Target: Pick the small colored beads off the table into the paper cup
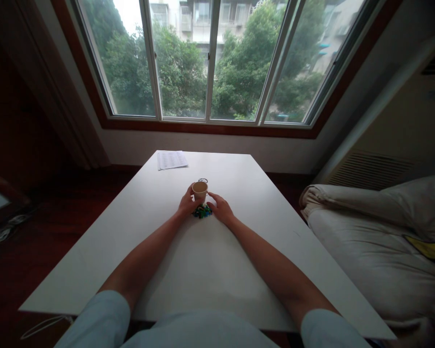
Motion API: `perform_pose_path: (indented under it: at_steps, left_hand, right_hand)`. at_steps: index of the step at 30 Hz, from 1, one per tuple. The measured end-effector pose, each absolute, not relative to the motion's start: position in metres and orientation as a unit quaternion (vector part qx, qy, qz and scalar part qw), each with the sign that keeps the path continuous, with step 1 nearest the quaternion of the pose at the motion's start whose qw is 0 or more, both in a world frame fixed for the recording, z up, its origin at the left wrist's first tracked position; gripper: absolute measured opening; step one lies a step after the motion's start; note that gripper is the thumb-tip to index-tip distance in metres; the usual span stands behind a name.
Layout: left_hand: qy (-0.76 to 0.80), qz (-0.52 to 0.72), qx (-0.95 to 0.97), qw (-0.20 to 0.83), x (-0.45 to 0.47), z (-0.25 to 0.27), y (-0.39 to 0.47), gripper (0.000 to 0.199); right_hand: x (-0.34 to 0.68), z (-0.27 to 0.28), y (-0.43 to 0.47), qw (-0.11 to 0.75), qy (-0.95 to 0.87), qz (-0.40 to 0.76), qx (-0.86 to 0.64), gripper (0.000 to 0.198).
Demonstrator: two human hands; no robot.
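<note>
A light brown paper cup [200,187] stands upright over the middle of the white table. My left hand [187,202] is wrapped round its left side, with the thumb across the front. To the right of the cup, my right hand [222,209] has its thumb and fingers apart. Its fingertips come close to the cup's right side; whether they touch it I cannot tell. Just in front of the cup lies a small heap of green, blue and dark pieces [202,211], too small to name. Behind the rim shows part of a thin dark loop [203,180].
Printed sheets of paper [172,159] lie at the table's far left corner. The white table [210,270] reaches to my body. A padded, pale sofa [369,241] stands on the right, and a window [210,63] is beyond the table. White cables [7,232] lie on the floor at left.
</note>
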State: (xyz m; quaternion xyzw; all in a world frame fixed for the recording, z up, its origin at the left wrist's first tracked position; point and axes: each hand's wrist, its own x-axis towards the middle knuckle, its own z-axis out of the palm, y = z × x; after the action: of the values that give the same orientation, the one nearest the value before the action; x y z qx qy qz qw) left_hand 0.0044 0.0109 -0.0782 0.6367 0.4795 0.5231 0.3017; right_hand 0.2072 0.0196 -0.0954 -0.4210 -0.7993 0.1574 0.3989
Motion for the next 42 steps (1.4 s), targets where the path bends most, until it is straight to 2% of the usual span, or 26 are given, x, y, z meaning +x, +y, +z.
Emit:
perform_pose_path:
  at_steps: [17, 29, 37, 42]
  left_hand:
    - [0.554, 0.505, 0.606, 0.266, -0.011, -0.085, 0.021, 0.077]
    - [0.605, 0.407, 0.669, 0.143, -0.018, -0.088, 0.025, 0.053]
    - [0.591, 0.38, 0.683, 0.199, -0.017, -0.082, 0.021, 0.037]
    - [0.622, 0.338, 0.682, 0.186, -0.025, -0.076, 0.021, 0.021]
  right_hand:
    - [0.206, -0.092, 0.018, 0.386, -0.797, 0.163, -0.435, 0.03]
    - [0.206, -0.092, 0.018, 0.341, -0.824, 0.138, -0.432, 0.022]
    - [0.207, -0.087, 0.014, 0.313, -0.853, 0.085, -0.409, 0.021]
    - [0.21, -0.083, 0.013, 0.303, -0.856, 0.077, -0.411, 0.018]
